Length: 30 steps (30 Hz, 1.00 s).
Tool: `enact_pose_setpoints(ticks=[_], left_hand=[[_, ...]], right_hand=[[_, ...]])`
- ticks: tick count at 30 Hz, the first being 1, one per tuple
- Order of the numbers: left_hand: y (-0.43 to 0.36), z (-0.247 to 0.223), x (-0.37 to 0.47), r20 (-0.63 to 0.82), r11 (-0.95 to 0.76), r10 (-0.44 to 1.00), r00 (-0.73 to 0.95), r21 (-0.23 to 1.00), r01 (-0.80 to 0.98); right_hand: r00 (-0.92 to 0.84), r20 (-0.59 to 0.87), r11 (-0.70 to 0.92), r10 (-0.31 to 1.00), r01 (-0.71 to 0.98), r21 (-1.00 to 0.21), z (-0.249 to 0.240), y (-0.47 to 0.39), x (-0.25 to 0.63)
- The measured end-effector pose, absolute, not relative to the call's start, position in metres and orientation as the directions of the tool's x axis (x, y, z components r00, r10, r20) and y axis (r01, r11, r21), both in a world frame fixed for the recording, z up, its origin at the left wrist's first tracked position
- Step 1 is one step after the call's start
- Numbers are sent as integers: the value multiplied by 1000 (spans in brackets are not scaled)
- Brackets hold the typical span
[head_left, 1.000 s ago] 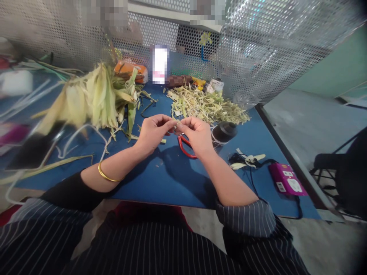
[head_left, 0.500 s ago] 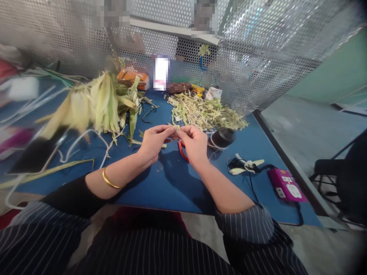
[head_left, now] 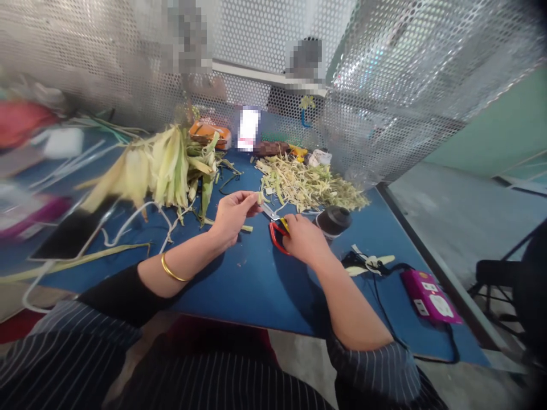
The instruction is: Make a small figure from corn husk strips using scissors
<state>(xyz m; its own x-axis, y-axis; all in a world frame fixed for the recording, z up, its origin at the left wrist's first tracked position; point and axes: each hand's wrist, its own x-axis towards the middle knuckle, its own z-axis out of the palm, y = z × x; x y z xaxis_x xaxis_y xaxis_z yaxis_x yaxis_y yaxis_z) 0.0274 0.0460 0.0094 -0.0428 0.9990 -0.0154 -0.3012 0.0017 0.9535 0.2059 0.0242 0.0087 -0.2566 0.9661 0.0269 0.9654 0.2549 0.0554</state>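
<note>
My left hand (head_left: 236,215) pinches a small piece of pale green husk (head_left: 260,198) between thumb and fingertips. Just to its right, my right hand (head_left: 304,238) is closed on the red and yellow handles of scissors (head_left: 272,213), whose metal blades point up and left toward the left fingertips. Behind the hands lies a pile of shredded husk bits (head_left: 299,182). A black spool of thread (head_left: 334,221) stands right of my right hand.
A bundle of corn husks (head_left: 158,165) and a black tablet (head_left: 72,230) with a white cable are at the left. At the back are an orange packet (head_left: 209,135) and a lit phone (head_left: 248,130). A magenta box (head_left: 431,296) lies at the right.
My right hand has left my left fingertips, moved down and right, and taken hold of the scissors. My left hand still pinches the piece. The camera view has shifted slightly.
</note>
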Motion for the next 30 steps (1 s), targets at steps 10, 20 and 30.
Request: enact_pose_setpoints(ticks=[10, 20, 30], left_hand=[[46, 14, 24, -46, 24, 998, -48, 924, -381], [49, 17, 22, -32, -45, 986, -166, 895, -444], [54, 25, 16, -48, -74, 975, -218, 854, -516]], right_hand=[[-206, 8, 206, 979, 976, -66, -1, 33, 207], [-133, -15, 9, 991, 182, -983, 12, 30, 200], [-236, 147, 232, 961, 386, -893, 19, 12, 188]])
